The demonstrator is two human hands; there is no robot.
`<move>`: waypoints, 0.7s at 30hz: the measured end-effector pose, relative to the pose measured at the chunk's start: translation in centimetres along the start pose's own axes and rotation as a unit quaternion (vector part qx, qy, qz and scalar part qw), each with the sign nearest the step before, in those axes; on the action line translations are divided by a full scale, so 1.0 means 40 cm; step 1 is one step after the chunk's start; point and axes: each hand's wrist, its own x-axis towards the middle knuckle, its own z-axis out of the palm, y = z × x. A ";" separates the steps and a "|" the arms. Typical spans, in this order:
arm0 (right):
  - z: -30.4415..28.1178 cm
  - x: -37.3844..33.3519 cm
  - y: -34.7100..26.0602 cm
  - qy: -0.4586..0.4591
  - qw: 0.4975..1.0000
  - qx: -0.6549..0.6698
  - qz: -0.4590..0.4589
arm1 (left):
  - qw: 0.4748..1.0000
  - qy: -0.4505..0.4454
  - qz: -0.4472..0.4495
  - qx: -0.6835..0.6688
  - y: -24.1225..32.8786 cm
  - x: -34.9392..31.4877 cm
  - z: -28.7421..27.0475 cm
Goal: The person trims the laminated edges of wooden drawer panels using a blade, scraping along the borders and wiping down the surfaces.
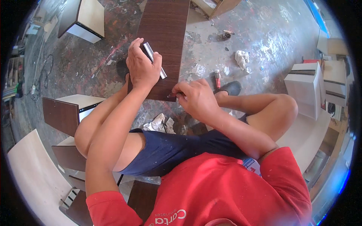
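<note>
Metal bar (149,49) lies on the brown panel (163,24), seemingly unfastened; left hand (144,67) touches it, grip undetermined; right hand (198,98) pinches a small dark item (174,95) at the near-right corner.

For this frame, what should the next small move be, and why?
I'd suggest steadying the dark brown wood-grain board with the left hand: its thumb lies across the silver metal bar on that board, while the right hand pinches a small dark reddish piece at the near right corner, where pressure could perhaps shift things.
</note>
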 end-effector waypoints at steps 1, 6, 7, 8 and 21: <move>-0.005 0.004 0.000 0.001 1.000 0.002 0.001 | 1.000 -0.002 -0.002 0.001 -0.002 -0.001 0.000; -0.013 0.005 0.008 -0.026 0.999 -0.018 0.024 | 1.000 0.008 0.005 -0.009 -0.010 0.002 -0.001; -0.010 -0.010 -0.001 -0.025 0.999 -0.015 0.024 | 1.000 0.015 0.004 -0.018 -0.017 0.002 0.001; -0.009 -0.036 -0.019 -0.060 0.998 -0.005 -0.001 | 1.000 0.014 0.006 -0.017 -0.023 0.002 0.006; -0.054 -0.128 0.097 -0.137 0.983 0.009 0.123 | 0.929 -0.170 -0.311 -0.104 -0.115 0.319 0.059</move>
